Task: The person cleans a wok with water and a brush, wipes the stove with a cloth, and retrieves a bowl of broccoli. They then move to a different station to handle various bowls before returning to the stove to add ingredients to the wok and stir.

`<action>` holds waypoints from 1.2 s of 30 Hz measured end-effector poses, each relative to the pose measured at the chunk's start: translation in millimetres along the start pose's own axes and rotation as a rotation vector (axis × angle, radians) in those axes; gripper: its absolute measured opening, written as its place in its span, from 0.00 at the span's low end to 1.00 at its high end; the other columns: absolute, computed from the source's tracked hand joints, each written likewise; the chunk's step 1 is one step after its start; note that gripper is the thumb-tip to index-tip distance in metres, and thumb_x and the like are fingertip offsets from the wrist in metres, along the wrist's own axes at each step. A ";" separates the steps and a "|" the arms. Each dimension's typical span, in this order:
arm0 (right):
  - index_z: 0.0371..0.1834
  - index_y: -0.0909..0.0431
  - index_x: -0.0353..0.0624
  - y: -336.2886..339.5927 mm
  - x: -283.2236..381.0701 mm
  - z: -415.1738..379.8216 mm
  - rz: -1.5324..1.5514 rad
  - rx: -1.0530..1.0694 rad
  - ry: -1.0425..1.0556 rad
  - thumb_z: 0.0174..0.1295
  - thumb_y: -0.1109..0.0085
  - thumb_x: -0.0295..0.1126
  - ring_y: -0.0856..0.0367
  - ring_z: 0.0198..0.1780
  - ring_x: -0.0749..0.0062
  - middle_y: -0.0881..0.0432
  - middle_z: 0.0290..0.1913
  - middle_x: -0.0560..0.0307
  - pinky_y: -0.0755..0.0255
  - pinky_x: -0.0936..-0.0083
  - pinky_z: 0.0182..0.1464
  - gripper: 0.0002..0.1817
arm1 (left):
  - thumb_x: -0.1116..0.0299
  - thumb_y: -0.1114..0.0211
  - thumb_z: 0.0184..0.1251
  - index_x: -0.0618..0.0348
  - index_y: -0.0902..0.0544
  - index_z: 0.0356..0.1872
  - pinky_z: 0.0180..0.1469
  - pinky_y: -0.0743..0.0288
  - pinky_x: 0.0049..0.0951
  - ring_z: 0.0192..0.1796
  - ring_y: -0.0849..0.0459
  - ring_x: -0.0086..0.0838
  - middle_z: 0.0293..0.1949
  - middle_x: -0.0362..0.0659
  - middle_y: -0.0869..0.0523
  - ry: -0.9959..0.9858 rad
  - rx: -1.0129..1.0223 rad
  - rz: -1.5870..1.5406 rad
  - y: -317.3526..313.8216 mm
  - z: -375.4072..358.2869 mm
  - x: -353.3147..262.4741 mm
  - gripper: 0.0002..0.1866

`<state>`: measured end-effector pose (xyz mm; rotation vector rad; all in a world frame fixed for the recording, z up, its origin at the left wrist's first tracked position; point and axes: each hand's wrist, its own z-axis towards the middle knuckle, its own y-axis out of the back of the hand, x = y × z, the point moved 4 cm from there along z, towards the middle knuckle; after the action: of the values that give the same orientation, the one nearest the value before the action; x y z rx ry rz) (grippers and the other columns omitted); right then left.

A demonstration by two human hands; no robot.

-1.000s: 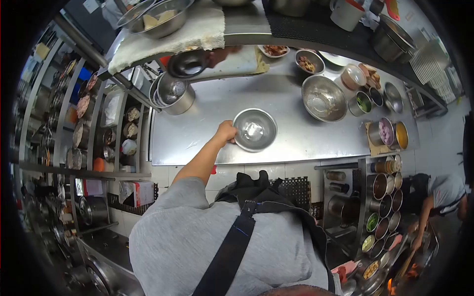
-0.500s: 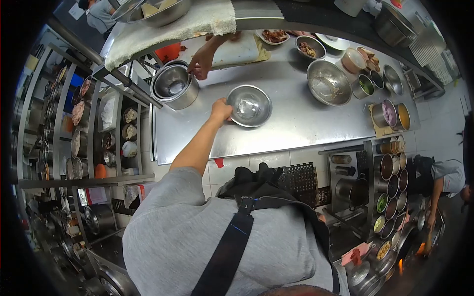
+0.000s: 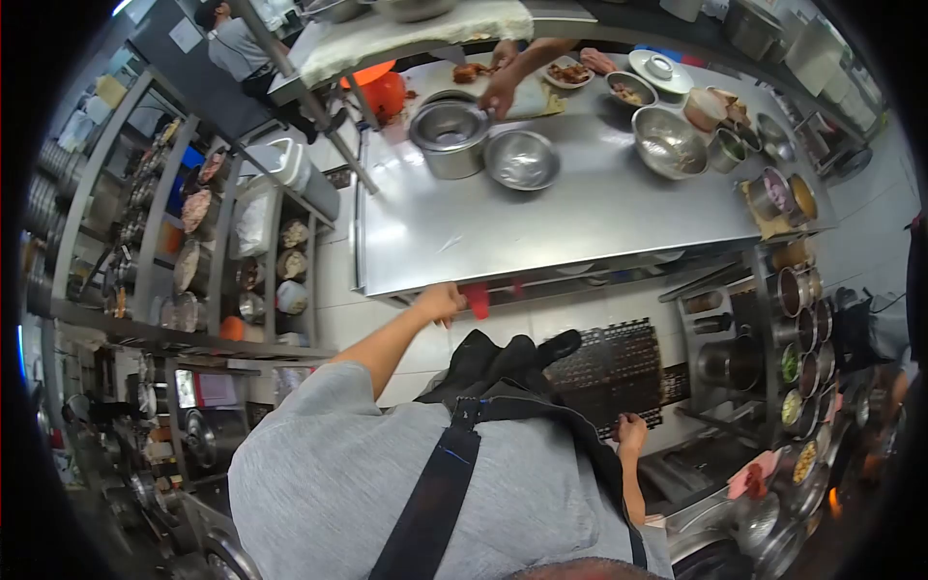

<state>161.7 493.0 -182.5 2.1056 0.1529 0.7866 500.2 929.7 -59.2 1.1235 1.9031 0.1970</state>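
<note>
My left hand (image 3: 441, 303) is just off the front edge of the steel table (image 3: 541, 227). Its fingers are loosely bent and apart, with nothing seen in them. Right beside it is a red object (image 3: 477, 300) whose kind I cannot make out. Low at my right side, my right hand (image 3: 631, 430) has its fingers curled in, and nothing shows in it. A steel mixing bowl (image 3: 522, 159) sits on the table next to a steel pot (image 3: 452, 155) with a smaller vessel inside. Another person's hand (image 3: 499, 97) is at the pot's rim.
Across the table, a perforated steel bowl (image 3: 669, 143), a white lid (image 3: 660, 71) and several food containers stand at the right. A shelf with a towel (image 3: 416, 43) overhangs the back. Racks (image 3: 97, 193) line the left. A black mat (image 3: 609, 377) lies on the floor.
My left hand has let go of the steel mixing bowl and drawn back towards me. The bowl now stands close by the pot. My right hand has come into clearer view.
</note>
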 end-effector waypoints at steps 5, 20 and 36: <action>0.33 0.20 0.31 -36.8 20.2 -149.3 0.103 0.246 -0.202 0.59 0.46 0.36 0.18 0.36 0.45 0.17 0.31 0.38 0.26 0.58 0.40 0.15 | 0.66 0.39 0.58 0.63 0.23 0.32 0.22 0.20 0.31 0.21 0.15 0.33 0.21 0.47 0.15 0.067 0.385 0.379 -34.4 -85.3 73.3 0.09; 0.31 0.19 0.30 -109.2 -23.5 -245.5 0.141 0.003 -0.208 0.54 0.49 0.30 0.17 0.23 0.63 0.18 0.27 0.44 0.24 0.69 0.27 0.13 | 0.67 0.37 0.54 0.61 0.23 0.29 0.27 0.23 0.33 0.22 0.17 0.33 0.22 0.46 0.16 -0.319 0.051 0.109 59.3 -101.9 76.3 0.08; 0.34 0.18 0.40 -357.1 316.2 -317.9 -0.471 0.400 0.900 0.56 0.43 0.39 0.19 0.41 0.44 0.19 0.34 0.38 0.27 0.56 0.42 0.14 | 0.67 0.38 0.52 0.61 0.20 0.31 0.33 0.20 0.35 0.25 0.15 0.36 0.25 0.50 0.15 0.305 -0.327 -0.106 188.9 -261.6 532.0 0.09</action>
<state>286.6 1052.1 -166.5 1.7806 1.3208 1.4224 318.3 1520.4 -130.8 0.8039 2.0949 0.6267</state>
